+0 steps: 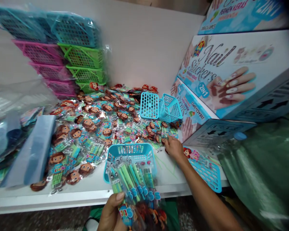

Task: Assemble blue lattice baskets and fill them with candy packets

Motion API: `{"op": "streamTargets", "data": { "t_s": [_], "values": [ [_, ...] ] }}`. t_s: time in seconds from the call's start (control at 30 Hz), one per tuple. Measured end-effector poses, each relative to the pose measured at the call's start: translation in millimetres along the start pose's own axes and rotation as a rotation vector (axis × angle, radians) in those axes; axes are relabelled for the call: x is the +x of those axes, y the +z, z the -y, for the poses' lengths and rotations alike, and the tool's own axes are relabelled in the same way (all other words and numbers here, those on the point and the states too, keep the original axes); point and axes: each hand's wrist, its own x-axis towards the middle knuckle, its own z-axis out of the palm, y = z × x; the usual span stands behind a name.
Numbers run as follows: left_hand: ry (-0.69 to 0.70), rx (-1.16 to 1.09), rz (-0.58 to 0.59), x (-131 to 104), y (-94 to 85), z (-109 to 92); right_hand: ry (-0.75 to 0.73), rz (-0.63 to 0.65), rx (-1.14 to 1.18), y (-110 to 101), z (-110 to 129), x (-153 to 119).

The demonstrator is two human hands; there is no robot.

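Note:
In my left hand is a fanned bunch of clear packets of green sticks, each with a blue "Stick" label and a cartoon head card. The bunch is held over the front of a blue plastic basket, hiding part of it. My right hand reaches to the right edge of a wide pile of the same packets. Its fingers are curled and closed on a packet there, mostly hidden by the hand.
Stacked blue, pink and green baskets stand back left. Two small blue baskets sit behind the pile. Nail sticker boxes rise at right, near a perforated blue piece and a green sheet. Clear plastic bags lie left.

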Motion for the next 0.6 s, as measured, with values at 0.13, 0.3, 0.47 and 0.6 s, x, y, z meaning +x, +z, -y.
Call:
{"op": "streamTargets", "data": {
  "t_s": [0.13, 0.3, 0.47, 0.6],
  "values": [
    [-0.024, -0.005, 0.03, -1, 2.0, -3, -0.021, 0.085, 0.373, -39, 41, -69],
    [-0.028, 0.022, 0.018, 0, 4.0, -1, -0.038, 0.313, 0.961, -64, 94, -148],
    [-0.045, 0.034, -0.002, -1, -1.1, -4, -0.212, 0.26, 0.876, -70, 102, -157],
    [-0.098, -0.012, 0.051, -2, -3.1, -7, -0.206, 0.212, 0.716, -60, 75, -102]
  ]
}}
